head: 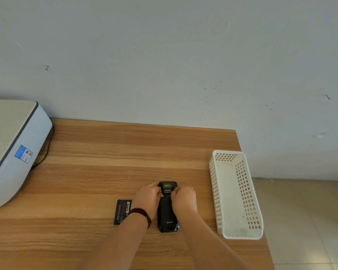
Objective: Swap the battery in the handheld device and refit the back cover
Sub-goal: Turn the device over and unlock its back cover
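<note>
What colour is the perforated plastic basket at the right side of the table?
White. The rectangular perforated plastic basket shows clearly in the head view.

Table (105, 172): light brown wood grain, streaked. Handheld device (167, 215): black, yellowish window near top. Battery (122, 211): black, reddish label, white print. Basket (240, 235): white, square-hole grid. Bracelet (142, 214): dark red beads. Printer (18, 152): white-grey, blue sticker.

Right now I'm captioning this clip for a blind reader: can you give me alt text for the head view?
Two bare hands, left hand and right hand, press on a black handheld device lying back-up on a wooden table. A loose battery lies just left of it, an empty white basket to the right.
</note>
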Tool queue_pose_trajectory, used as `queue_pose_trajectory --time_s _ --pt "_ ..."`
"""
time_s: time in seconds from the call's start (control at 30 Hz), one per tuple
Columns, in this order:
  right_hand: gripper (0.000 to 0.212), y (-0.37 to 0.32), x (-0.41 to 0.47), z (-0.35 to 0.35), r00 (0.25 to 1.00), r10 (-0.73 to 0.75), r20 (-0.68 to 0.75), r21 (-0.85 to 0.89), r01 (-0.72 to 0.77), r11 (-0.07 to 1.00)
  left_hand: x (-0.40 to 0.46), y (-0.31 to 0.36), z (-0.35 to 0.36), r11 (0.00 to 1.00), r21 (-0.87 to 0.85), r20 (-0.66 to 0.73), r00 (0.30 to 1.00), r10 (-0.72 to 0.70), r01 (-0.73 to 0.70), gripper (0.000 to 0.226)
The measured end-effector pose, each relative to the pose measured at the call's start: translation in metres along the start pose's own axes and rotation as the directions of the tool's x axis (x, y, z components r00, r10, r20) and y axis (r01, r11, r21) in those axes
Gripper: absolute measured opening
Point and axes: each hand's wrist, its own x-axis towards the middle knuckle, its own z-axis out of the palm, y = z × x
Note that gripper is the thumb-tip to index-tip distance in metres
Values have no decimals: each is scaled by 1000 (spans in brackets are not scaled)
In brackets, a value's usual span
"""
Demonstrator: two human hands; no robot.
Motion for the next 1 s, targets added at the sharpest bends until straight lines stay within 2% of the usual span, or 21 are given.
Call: queue_pose_trajectory --time_s 0.07,0.17,0.3,0.57,0.7,1.0 --pt "13 12 3 -12 992 -118 34 -64 120 991 1 -2 -3 999 15 3 1000 30 -30 22" --pt "18 21 9 -22 944 -305 122 -192 324 926 5 -6 -10 991 51 58 991 124 -127 22" --pt "21 21 15 -27 870 -445 211 -326 492 807 11 -8 -21 954 158 134 963 235 -255 22" --pt "23 28 18 -28 748 -583 317 -504 654 564 18 -15 -16 866 357 280 925 258 -350 30" --pt "22 27 25 -30 692 -627 358 -524 705 478 18 -13 -14 807 432 262 913 314 -402 32" --pt "25 38 28 -23 688 -639 345 -515 708 483 19 -18 -14 738 489 294 885 362 -464 33"
